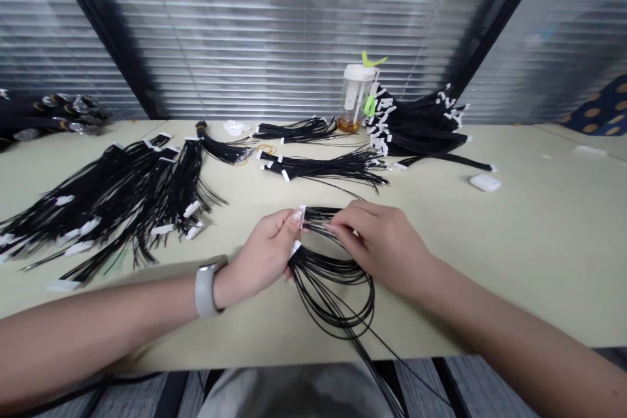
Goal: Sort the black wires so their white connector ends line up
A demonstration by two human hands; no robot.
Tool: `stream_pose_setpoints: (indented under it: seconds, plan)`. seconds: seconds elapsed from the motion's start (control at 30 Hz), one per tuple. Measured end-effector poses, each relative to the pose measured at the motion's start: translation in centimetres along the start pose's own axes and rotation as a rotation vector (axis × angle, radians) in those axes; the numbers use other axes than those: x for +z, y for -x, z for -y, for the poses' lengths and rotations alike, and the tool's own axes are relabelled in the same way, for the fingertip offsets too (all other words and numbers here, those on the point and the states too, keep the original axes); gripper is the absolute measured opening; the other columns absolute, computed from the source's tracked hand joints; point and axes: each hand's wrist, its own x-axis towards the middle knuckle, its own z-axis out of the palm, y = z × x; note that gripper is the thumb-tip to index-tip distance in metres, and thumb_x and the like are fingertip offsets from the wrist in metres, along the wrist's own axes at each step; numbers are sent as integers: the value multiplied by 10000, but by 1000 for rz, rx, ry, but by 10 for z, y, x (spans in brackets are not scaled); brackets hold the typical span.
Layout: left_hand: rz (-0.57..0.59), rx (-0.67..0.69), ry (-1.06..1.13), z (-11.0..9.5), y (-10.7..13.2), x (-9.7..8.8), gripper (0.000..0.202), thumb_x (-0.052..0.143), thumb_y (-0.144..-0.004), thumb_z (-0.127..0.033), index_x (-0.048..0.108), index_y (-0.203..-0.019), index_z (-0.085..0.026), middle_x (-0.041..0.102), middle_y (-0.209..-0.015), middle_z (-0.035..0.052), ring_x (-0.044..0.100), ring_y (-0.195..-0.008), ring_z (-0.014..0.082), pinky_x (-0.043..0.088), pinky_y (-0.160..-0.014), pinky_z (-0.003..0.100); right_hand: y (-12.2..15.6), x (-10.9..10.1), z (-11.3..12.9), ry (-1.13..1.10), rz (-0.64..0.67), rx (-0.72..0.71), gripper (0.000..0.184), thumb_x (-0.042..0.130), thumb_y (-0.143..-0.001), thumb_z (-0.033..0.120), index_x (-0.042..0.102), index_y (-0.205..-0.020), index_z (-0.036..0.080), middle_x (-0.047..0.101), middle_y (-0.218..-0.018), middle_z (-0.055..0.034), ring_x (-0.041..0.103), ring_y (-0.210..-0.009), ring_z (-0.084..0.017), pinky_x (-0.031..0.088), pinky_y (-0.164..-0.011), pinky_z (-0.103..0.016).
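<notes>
A bundle of thin black wires [337,268] with white connectors at its ends is between my hands, near the table's front edge. My left hand [269,241] pinches it by a white connector [302,214], and a second white connector [294,248] shows just below the thumb. From there the wires loop round to the right, and some trail over the table's edge. My right hand [379,238] is closed, thumb and forefinger together on the wires of the upper strand. Its other fingers curl behind and are partly hidden.
Fanned black wire bundles [122,189] cover the table's left side. More wires with white connectors [323,166] lie ahead, beside a large pile [421,124]. A clear cup [355,98] with amber liquid stands at the back. A small white case [484,183] rests at right.
</notes>
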Motion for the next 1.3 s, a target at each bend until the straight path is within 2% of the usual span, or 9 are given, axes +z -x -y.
stream_pose_setpoints:
  seconds: [0.3,0.4,0.47,0.57,0.7,0.93,1.13,1.2,1.3]
  plan:
    - [8,18,-37,-3,1,0,402,375,-857,-450,419,-576,-166,385,-332,-73,353,-285,44,262,-296,135,-4,3,2,-100,143,102,143,457,-835,183,551,-730,160,574,-703,-6,495,-634,-101,351,-585,-229]
    - [-34,-4,-21,0,0,0,398,398,-840,-472,439,-594,-162,396,-344,-68,356,-290,46,269,-296,139,-7,-5,0,-159,209,232,147,469,-832,232,546,-719,181,565,-634,14,488,-584,-100,349,-548,-231]
    - [-83,-34,11,3,-2,-1,383,416,-826,-490,469,-636,-161,405,-354,-66,367,-292,54,278,-294,146,-8,-13,-5,-296,293,395,139,471,-835,306,540,-776,200,519,-549,36,465,-504,-94,347,-489,-222]
    - [-126,-81,116,8,-8,-2,365,444,-810,-497,500,-683,-159,417,-375,-65,364,-284,57,283,-285,154,-10,-22,-12,-692,414,628,169,474,-831,362,492,-888,204,472,-512,60,466,-434,-79,383,-440,-201]
    - [-182,-113,262,8,-13,-2,339,490,-794,-467,510,-669,-152,431,-401,-66,328,-262,40,286,-262,157,-11,-24,-16,-957,417,701,133,511,-817,310,473,-845,185,485,-572,56,501,-445,-53,409,-439,-169]
    - [-183,-139,358,7,-13,-2,323,515,-781,-456,512,-671,-152,410,-373,-78,317,-249,40,289,-255,159,-11,-27,-23,-822,409,636,98,514,-799,222,499,-892,195,533,-820,5,555,-516,-56,490,-479,-199]
    - [-147,-137,356,7,-13,-3,336,521,-769,-477,506,-682,-152,420,-393,-70,343,-268,48,291,-267,167,-7,-19,-24,-626,437,496,101,530,-781,275,512,-837,192,573,-665,9,556,-550,-101,481,-511,-238]
    - [-158,-138,357,6,-13,-2,334,520,-770,-476,498,-677,-155,417,-392,-74,328,-261,43,282,-263,166,-5,-19,-17,-467,313,436,203,594,-731,303,517,-889,202,598,-777,-13,563,-632,-121,476,-548,-254]
    - [-178,-136,344,5,-12,-1,335,511,-776,-481,490,-679,-161,407,-379,-82,328,-257,43,267,-261,159,-2,-23,-2,-160,2,283,303,653,-680,286,522,-936,188,568,-948,-62,542,-817,-169,462,-661,-292]
